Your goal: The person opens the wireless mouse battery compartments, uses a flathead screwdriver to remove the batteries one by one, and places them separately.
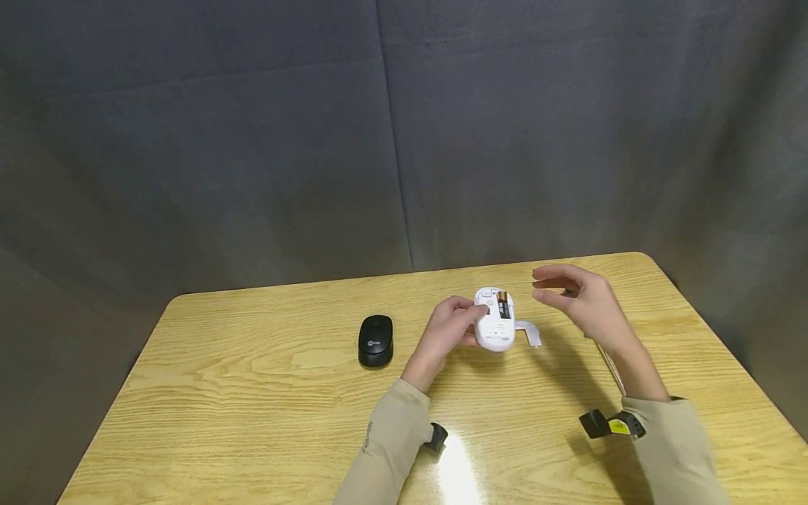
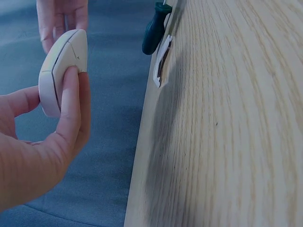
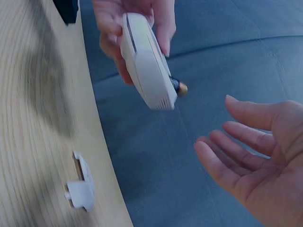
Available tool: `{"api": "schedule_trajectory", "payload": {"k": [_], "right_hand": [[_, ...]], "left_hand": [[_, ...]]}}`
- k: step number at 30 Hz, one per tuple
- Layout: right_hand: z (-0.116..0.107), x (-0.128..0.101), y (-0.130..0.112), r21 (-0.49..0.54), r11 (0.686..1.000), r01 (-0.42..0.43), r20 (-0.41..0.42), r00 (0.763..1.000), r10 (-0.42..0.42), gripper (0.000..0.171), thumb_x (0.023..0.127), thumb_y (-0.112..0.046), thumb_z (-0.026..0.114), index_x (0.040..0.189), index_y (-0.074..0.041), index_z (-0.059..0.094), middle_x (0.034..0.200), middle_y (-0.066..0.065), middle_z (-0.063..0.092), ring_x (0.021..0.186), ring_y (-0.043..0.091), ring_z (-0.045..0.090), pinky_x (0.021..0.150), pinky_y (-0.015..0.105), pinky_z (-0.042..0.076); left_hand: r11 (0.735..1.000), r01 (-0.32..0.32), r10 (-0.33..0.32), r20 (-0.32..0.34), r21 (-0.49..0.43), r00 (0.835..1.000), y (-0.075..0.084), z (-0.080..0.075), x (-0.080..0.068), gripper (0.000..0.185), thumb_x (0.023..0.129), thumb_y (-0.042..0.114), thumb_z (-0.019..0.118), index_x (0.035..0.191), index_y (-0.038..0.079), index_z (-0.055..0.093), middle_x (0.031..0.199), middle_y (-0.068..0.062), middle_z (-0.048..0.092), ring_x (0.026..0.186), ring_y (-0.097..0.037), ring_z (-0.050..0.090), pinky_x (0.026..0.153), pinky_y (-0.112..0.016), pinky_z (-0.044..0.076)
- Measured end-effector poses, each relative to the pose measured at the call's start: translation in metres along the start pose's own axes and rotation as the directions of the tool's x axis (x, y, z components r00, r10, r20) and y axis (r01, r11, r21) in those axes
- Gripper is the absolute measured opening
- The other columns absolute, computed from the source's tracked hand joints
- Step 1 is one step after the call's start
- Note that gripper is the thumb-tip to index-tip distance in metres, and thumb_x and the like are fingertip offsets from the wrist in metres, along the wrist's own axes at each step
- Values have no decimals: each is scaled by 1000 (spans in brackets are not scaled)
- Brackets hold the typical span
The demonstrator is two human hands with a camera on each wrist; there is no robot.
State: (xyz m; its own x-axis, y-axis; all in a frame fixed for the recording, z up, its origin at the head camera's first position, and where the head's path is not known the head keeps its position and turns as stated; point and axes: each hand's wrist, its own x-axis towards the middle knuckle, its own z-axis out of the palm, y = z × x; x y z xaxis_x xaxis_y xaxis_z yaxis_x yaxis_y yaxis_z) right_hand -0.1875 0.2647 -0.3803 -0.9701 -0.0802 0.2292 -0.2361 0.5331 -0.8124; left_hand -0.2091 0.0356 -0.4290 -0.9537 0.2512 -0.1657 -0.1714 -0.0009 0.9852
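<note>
My left hand holds a white computer mouse above the table, underside up, thumb across the bottom and fingers beneath. Its battery compartment lies uncovered. Inside, a black battery with a copper-coloured end sits tilted, that end jutting past the mouse's underside in the right wrist view. To the right of the mouse, apart from it, my right hand hovers with fingers loosely bent and nothing between them. The white battery cover, an L-shaped piece, rests on the table between the two hands.
A black mouse stands on the wooden table, left of my left hand. A screwdriver with a dark green handle lies beyond the cover, partly hidden behind my right arm in the head view. Grey curtain hangs behind the table.
</note>
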Motion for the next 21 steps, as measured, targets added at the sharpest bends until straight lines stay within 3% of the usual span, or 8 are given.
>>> {"api": "schedule_trajectory", "payload": {"k": [3, 7, 15, 21], "right_hand": [[6, 1, -2, 32, 999, 25, 2, 1000, -25, 32, 95, -11, 77, 124, 1, 69, 119, 19, 71, 97, 0, 66, 81, 12, 52], [14, 1, -2, 53, 997, 49, 28, 998, -51, 31, 95, -11, 77, 123, 1, 71, 123, 17, 70, 109, 12, 65, 87, 12, 51], [29, 5, 1, 110, 991, 77, 77, 993, -86, 30, 95, -6, 75, 122, 4, 72, 125, 17, 68, 116, 27, 65, 88, 16, 54], [35, 4, 4, 87, 992, 87, 73, 993, -94, 29, 94, -2, 75, 122, 2, 73, 124, 16, 70, 113, 27, 67, 87, 17, 55]], "left_hand": [[1000, 4, -4, 10, -16, 1000, 0, 1, 0, 34, 97, 20, 68, 117, -7, 62, 93, -9, 68, 75, -15, 66, 72, -36, 62], [999, 8, -7, 24, -34, 1000, 0, 1, 0, 33, 97, 21, 68, 116, -6, 63, 92, -8, 67, 77, -16, 66, 64, -27, 59], [998, 11, -9, 41, -57, 999, 1, -1, 0, 33, 97, 21, 68, 115, -6, 64, 96, -8, 65, 80, -17, 66, 67, -27, 60], [998, 17, -15, 42, -63, 999, 1, -1, -1, 31, 98, 20, 68, 114, -6, 64, 95, -8, 64, 79, -16, 66, 71, -30, 61]]}}
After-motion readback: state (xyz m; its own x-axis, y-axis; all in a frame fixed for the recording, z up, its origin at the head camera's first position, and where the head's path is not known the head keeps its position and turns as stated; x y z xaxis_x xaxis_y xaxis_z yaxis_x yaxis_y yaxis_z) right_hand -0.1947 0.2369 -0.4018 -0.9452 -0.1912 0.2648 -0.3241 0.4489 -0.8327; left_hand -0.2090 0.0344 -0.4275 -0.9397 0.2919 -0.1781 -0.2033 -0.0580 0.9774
